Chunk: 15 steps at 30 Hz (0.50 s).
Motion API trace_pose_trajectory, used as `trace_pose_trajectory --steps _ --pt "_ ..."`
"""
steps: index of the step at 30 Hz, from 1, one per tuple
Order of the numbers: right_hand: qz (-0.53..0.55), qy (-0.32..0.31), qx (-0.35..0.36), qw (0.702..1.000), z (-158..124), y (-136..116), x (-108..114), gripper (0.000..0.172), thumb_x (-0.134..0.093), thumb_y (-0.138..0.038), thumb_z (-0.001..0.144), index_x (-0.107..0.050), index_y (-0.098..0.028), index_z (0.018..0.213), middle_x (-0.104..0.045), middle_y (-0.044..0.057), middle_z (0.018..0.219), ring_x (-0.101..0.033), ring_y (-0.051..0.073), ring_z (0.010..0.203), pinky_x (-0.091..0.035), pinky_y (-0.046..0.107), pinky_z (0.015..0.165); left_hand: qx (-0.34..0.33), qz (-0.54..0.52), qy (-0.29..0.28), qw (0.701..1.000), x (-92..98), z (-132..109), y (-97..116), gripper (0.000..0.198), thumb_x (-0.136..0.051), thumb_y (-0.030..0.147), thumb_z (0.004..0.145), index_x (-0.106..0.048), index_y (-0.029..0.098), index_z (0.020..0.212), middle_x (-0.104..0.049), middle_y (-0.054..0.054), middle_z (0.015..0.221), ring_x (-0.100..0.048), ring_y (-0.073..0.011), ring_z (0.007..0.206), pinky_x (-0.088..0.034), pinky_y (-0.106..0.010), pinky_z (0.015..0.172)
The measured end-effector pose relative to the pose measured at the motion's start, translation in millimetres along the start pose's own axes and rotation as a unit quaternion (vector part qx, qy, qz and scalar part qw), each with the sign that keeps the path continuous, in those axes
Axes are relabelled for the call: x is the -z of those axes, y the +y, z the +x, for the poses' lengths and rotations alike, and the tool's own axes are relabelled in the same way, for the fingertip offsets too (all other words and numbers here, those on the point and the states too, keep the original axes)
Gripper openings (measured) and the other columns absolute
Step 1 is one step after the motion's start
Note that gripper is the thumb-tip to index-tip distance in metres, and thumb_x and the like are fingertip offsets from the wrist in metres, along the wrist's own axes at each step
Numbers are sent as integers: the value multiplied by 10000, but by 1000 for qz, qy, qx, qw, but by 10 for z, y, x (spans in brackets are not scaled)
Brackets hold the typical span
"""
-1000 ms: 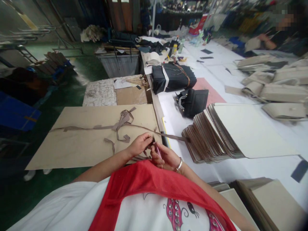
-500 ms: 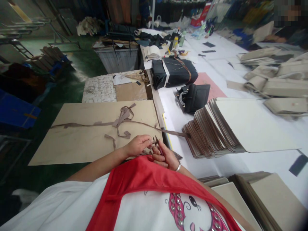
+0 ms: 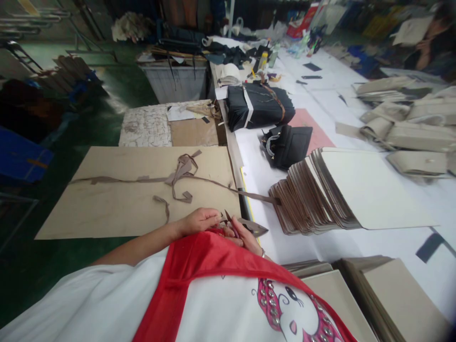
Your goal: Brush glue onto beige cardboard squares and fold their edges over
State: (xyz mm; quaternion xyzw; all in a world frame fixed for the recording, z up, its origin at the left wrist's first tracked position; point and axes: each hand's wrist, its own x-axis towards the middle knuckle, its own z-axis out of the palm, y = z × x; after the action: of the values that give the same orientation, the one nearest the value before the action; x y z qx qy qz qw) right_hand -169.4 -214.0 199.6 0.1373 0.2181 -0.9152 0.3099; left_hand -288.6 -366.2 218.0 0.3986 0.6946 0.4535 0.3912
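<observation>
My right hand (image 3: 245,237) is closed around a small pair of thread snips (image 3: 228,216), whose dark pointed blade sticks up beside the left fingertips. Thumb and fingers of my left hand (image 3: 201,221) are pinched together close to the blade. What they grip is too small and partly hidden to name. A grey-brown piece with a pointed end (image 3: 258,229) shows behind and to the right of my right hand. Brown strips (image 3: 183,172) lie in a loose tangle on the tan board (image 3: 117,209) in front of my hands. One long strip reaches the stack of panels (image 3: 313,199).
A black handbag (image 3: 292,142) and a strapped black bundle (image 3: 256,107) sit on the white table (image 3: 335,247). Beige bag pieces (image 3: 416,130) are piled at right, more panels (image 3: 399,289) at near right. A grey bin (image 3: 174,80) stands beyond; a person (image 3: 436,45) is far right.
Both hands have come slightly lower and nearer my body. More of the pointed grey-brown piece now shows beside my right hand. The view has shifted a little.
</observation>
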Motion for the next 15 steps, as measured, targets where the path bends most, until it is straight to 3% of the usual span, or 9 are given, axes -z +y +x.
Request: trace_pose_trajectory --steps 4,10,12,15 --pt "0 2 -7 1000 41 2 21 490 -569 -619 731 -349 -198 613 -220 -120 379 -83 25 338 -61 204 325 6 -1 -7 1000 21 -14 4 340 -417 427 857 -441 157 652 -385 40 601 -363 -86 570 -307 -200 522" --pt "5 -48 -9 999 41 -75 5 470 -573 -582 753 -346 -197 608 -198 -123 379 -101 21 328 -82 188 319 25 0 -12 1000 100 -40 -12 364 -441 470 833 -447 157 648 -403 37 606 -375 -89 575 -312 -203 523" --pt "33 -43 67 996 -106 -114 27 461 -550 -539 795 -309 -199 597 -186 -125 387 -81 20 317 -87 176 306 51 15 9 999 185 -188 -174 398 -468 498 809 -443 155 608 -395 39 585 -370 -86 562 -306 -204 515" --pt "93 -19 193 977 -367 -163 91 455 -472 -502 860 -263 -197 595 -170 -122 400 -65 23 286 -105 161 286 145 -10 82 986 313 -482 -481 442 -483 531 791 -443 152 566 -368 49 515 -349 -76 500 -280 -198 469"
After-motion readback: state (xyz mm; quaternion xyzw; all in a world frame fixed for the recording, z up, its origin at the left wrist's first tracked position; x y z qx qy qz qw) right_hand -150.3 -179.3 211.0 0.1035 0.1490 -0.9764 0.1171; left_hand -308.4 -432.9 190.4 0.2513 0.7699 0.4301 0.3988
